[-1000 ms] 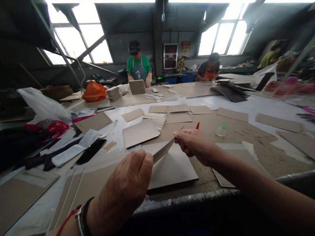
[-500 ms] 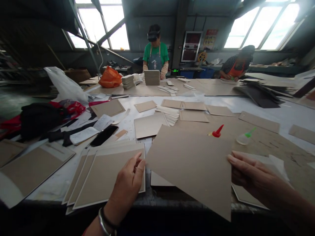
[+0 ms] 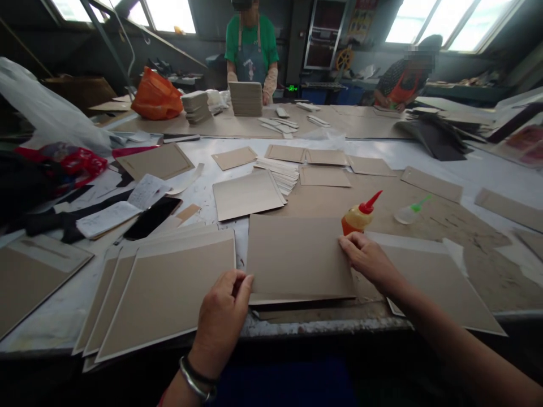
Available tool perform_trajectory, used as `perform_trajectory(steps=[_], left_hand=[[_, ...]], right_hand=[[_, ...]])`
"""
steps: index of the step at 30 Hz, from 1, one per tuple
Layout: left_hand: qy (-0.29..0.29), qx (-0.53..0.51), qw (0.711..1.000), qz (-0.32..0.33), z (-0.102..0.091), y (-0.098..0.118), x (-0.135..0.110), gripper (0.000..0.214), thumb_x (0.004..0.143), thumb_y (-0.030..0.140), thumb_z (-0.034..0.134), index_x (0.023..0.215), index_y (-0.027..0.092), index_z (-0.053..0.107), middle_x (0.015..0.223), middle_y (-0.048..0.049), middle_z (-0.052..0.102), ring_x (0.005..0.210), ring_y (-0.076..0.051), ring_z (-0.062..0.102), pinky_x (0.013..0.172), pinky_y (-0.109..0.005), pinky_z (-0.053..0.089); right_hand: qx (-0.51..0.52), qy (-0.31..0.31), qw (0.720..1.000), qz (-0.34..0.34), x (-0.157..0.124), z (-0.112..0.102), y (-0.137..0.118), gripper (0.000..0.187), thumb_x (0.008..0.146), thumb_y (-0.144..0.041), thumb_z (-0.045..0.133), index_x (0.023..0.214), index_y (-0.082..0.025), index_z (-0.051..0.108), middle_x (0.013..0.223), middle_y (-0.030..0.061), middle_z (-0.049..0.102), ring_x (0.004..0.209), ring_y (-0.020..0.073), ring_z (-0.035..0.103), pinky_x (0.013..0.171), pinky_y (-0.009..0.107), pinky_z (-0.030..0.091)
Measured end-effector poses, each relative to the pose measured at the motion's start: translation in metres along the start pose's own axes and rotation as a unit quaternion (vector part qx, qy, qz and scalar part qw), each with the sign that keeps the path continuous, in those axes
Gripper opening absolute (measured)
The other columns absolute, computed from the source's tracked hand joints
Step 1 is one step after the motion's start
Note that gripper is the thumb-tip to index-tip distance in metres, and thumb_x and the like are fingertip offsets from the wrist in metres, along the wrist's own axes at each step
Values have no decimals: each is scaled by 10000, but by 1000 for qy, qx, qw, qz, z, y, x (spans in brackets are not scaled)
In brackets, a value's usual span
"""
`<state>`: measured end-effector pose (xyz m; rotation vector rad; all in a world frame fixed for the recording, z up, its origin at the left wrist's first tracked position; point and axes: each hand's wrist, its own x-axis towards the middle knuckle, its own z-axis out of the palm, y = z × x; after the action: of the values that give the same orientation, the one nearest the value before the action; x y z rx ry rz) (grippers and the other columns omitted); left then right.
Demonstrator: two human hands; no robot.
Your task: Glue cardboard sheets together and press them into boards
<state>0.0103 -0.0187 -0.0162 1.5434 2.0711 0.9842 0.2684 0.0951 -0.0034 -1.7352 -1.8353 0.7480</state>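
A brown cardboard sheet (image 3: 297,254) lies flat near the table's front edge, on top of other sheets. My left hand (image 3: 223,316) pinches its near left corner, thumb above the sheet. At the sheet's right edge my right hand (image 3: 367,257) holds it with curled fingers. A glue bottle with a red nozzle (image 3: 360,216) stands just beyond my right hand. To the left lies a fanned stack of cardboard sheets (image 3: 165,288).
A small bottle with a green nozzle (image 3: 409,212) lies to the right. More cardboard pieces (image 3: 246,195) and paper strips (image 3: 280,172) cover the table. A black phone (image 3: 153,217) lies left. An orange bag (image 3: 156,95) sits far left. Two people work at the far side.
The sheet I held up in the air has come down flat onto the table. Both hands followed it down, and my view has tilted downward.
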Motion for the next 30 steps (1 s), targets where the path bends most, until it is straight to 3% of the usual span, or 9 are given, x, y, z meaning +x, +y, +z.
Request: perform_trajectory(steps=[8, 30], left_hand=[[-70, 56, 994, -67, 10, -6, -4, 235, 785, 411, 401, 708, 235, 536, 701, -9, 583, 693, -194, 544, 672, -305, 362], [-131, 112, 980, -98, 10, -5, 2, 250, 762, 443, 364, 699, 248, 507, 697, -4, 579, 675, -197, 544, 649, -295, 345]], right_hand=[[-118, 21, 992, -32, 8, 18, 12, 220, 808, -399, 430, 694, -213, 461, 649, 8, 569, 601, 165, 524, 567, 260, 347], [-128, 42, 990, -46, -2, 26, 16, 172, 801, -367, 458, 739, -207, 465, 593, -11, 492, 574, 170, 491, 578, 268, 343]])
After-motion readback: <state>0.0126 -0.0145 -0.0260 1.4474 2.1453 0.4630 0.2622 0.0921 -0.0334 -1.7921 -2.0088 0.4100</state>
